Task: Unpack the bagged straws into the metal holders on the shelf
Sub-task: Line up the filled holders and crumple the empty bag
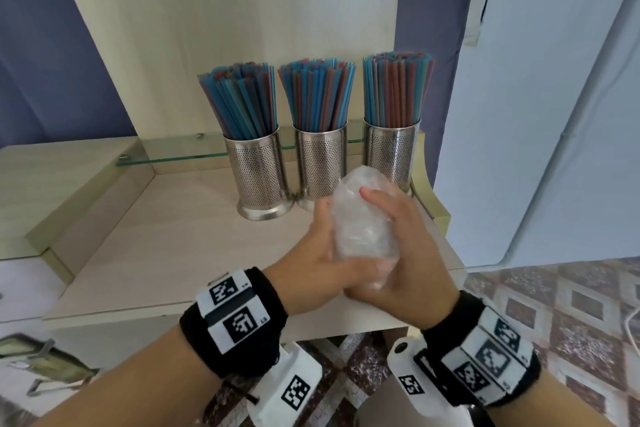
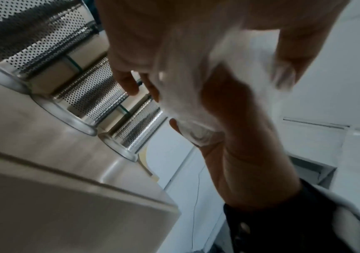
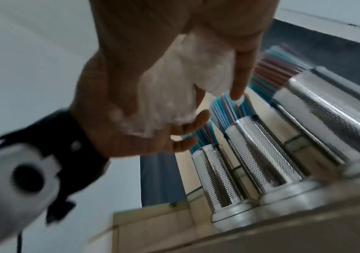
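All three metal holders (image 1: pixel 320 163) at frame centre stand full; both hands (image 1: pixel 349 253) clasp the crumpled, apparently emptied bag (image 1: pixel 363 229), awaiting disposal

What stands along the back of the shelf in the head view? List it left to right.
Left metal holder of mostly blue straws → middle metal holder of blue and red straws → right metal holder, with the most red straws.

Crumpled bag (image 1: pixel 363 218) partly behind fingers (image 1: pixel 375 196)
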Available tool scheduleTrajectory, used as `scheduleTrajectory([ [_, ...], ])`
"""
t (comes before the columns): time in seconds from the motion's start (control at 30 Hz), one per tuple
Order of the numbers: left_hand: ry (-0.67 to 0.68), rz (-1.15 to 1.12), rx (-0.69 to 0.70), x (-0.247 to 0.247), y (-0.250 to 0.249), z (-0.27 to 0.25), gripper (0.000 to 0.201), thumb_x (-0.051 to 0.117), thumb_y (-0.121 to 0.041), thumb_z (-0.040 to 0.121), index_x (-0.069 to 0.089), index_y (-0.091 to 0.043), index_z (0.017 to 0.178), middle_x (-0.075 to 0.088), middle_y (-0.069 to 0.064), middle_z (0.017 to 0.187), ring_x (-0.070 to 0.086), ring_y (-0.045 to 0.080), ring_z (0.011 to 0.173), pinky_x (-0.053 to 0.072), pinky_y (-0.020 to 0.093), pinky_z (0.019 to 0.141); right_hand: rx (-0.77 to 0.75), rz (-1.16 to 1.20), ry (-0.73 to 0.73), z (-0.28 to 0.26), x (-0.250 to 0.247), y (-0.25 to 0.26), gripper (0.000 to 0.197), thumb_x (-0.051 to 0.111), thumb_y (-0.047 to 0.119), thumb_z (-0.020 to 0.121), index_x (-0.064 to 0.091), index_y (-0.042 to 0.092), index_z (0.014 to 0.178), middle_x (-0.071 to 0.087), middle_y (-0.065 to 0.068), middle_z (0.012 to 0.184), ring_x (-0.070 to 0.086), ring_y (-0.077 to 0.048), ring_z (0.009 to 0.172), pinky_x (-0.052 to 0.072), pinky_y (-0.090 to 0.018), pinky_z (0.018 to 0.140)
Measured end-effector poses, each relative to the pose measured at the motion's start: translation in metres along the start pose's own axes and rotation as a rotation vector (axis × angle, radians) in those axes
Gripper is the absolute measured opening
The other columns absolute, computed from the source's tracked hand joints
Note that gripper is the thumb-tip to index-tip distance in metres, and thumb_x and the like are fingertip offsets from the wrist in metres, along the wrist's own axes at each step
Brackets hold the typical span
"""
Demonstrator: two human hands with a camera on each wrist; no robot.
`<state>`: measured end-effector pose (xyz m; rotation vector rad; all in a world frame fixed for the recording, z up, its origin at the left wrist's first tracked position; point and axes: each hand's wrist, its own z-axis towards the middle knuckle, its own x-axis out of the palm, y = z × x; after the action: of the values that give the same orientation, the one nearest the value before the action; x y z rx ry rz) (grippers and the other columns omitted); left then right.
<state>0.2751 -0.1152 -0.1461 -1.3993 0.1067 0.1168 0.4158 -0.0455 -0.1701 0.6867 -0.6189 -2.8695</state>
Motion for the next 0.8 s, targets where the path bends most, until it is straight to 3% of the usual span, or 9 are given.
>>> scheduleTrajectory([
  [0.07,0.023,0.25,-0.049,0.005,0.005,0.0,0.105,0.07,-0.076,0.057,0.024,-0.028,0.138,0.04,0.003,0.139,0.041,0.02,0.132,0.042,0.047,0.105,0.065,0.051,-0.066,-0.008,-0.009,-0.002,0.071,0.081,0.038,0.068,0.047,0.017,0.127,0.055,-0.003,0.124,0.056,-0.016,0.116,0.046,-0.023,0.095],
  [0.17,0.03,0.794,0.063,0.014,0.007,0.002,0.105,0.019,-0.1,0.054,0.024,-0.032,0.134,0.03,-0.015,0.129,0.028,0.009,0.122,0.026,0.034,0.106,0.236,0.073,-0.106,-0.027,-0.034,-0.001,0.061,0.078,0.044,0.07,0.049,0.029,0.122,0.059,0.011,0.119,0.06,-0.002,0.106,0.048,-0.014,0.083],
  [0.27,0.15,0.895,0.152,0.023,0.023,0.013,0.101,0.022,-0.094,0.066,0.028,-0.023,0.139,0.033,-0.009,0.135,0.032,0.01,0.125,0.03,0.033,0.106,0.353,0.034,-0.066,-0.061,-0.068,-0.003,0.054,0.072,0.035,0.069,0.048,0.032,0.117,0.056,0.029,0.115,0.057,0.006,0.102,0.043,-0.007,0.081],
  [0.37,0.168,1.056,0.207,0.038,0.054,0.035,0.072,0.046,-0.068,0.083,0.039,-0.019,0.134,0.042,-0.001,0.133,0.042,0.016,0.119,0.039,0.042,0.102,0.679,-0.027,0.034,-0.115,-0.097,-0.012,0.065,0.075,0.018,0.072,0.034,0.028,0.122,0.053,0.02,0.111,0.06,0.001,0.093,0.045,-0.013,0.073],
  [0.5,0.159,1.084,0.255,0.071,0.077,0.064,0.049,0.059,-0.036,0.089,0.046,-0.014,0.131,0.043,0.005,0.134,0.044,0.022,0.12,0.038,0.041,0.102,1.237,-0.382,0.464,-0.205,-0.119,-0.048,0.072,0.074,0.021,0.077,0.021,0.025,0.125,0.057,0.002,0.098,0.063,-0.022,0.084,0.045,-0.027,0.067],
  [0.57,0.14,1.119,0.259,0.084,0.087,0.072,0.047,0.058,-0.037,0.089,0.048,-0.014,0.128,0.045,0.005,0.131,0.047,0.024,0.117,0.037,0.039,0.101,1.396,-0.502,0.697,-0.251,-0.125,-0.071,0.076,0.074,0.027,0.077,0.022,0.022,0.133,0.059,0.0,0.093,0.061,-0.017,0.076,0.045,-0.025,0.061],
  [0.63,0.106,1.203,0.293,0.089,0.095,0.074,0.047,0.057,-0.041,0.085,0.048,-0.016,0.123,0.047,0.002,0.126,0.049,0.024,0.112,0.036,0.039,0.097,1.473,-0.546,0.818,-0.293,-0.127,-0.096,0.083,0.074,0.031,0.075,0.022,0.015,0.138,0.059,0.001,0.098,0.06,-0.018,0.084,0.047,-0.027,0.068],
  [0.73,0.093,1.278,0.344,0.091,0.103,0.075,0.049,0.059,-0.043,0.08,0.047,-0.016,0.12,0.047,0.002,0.122,0.048,0.023,0.11,0.036,0.038,0.093,1.523,-0.564,0.882,-0.344,-0.126,-0.127,0.096,0.078,0.043,0.066,0.027,0.018,0.143,0.056,-0.007,0.126,0.059,-0.028,0.111,0.049,-0.042,0.092],
  [0.8,0.081,1.313,0.355,0.091,0.104,0.074,0.052,0.06,-0.043,0.078,0.047,-0.016,0.12,0.046,0.003,0.123,0.047,0.024,0.11,0.036,0.038,0.093,1.558,-0.674,0.978,-0.381,-0.126,-0.146,0.104,0.078,0.045,0.071,0.014,0.032,0.152,0.03,-0.01,0.154,0.037,-0.037,0.137,0.036,-0.051,0.109],
])
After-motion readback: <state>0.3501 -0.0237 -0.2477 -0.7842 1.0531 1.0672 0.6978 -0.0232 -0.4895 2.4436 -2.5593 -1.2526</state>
